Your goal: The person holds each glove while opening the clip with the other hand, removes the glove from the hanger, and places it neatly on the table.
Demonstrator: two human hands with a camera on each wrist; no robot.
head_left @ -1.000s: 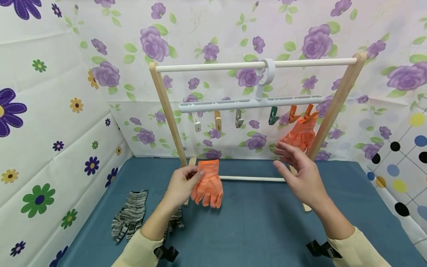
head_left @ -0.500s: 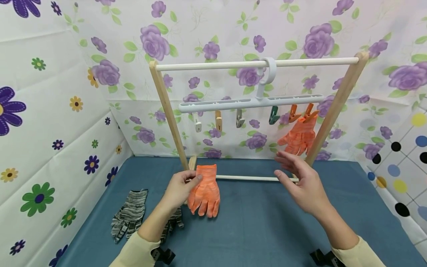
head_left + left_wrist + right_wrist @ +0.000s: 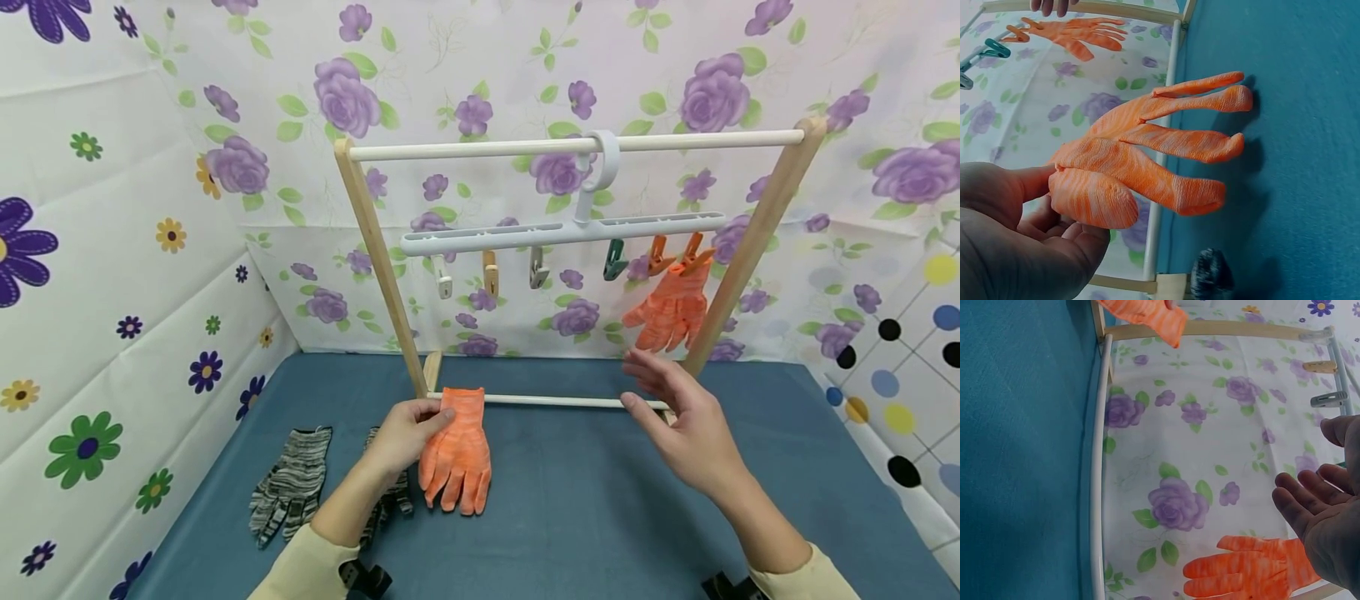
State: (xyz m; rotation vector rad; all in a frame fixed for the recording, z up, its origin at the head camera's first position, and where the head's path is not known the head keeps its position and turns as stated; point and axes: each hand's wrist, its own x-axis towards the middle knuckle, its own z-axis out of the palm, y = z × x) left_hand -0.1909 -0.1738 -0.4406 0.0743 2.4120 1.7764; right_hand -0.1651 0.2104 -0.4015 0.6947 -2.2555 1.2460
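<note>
My left hand [image 3: 408, 433] pinches an orange knit glove [image 3: 456, 454] near its cuff, between thumb and fingers. The glove hangs with its fingers downward, and the left wrist view shows it held above the blue cloth. My right hand [image 3: 682, 417] holds nothing; its fingers are extended and the thumb stands apart. A second orange glove [image 3: 670, 308] hangs beyond it from an orange clothespin [image 3: 693, 248] at the right end of the white hanger [image 3: 495, 240]. Two grey striped gloves, one on the left [image 3: 292, 479] and one partly behind my left arm [image 3: 393, 500], lie on the cloth.
A wooden rack with a white top rod [image 3: 480, 150] carries the hanger. Other pegs on it are white [image 3: 443, 279], tan [image 3: 491, 275], grey [image 3: 537, 271], green [image 3: 614, 261] and orange [image 3: 657, 257]. A low white rod [image 3: 555, 401] crosses between the rack's feet.
My left hand has lowered slightly with the orange glove, which now hangs lower and flatter to view. My right hand has dropped a little, showing more of the hanging glove.
</note>
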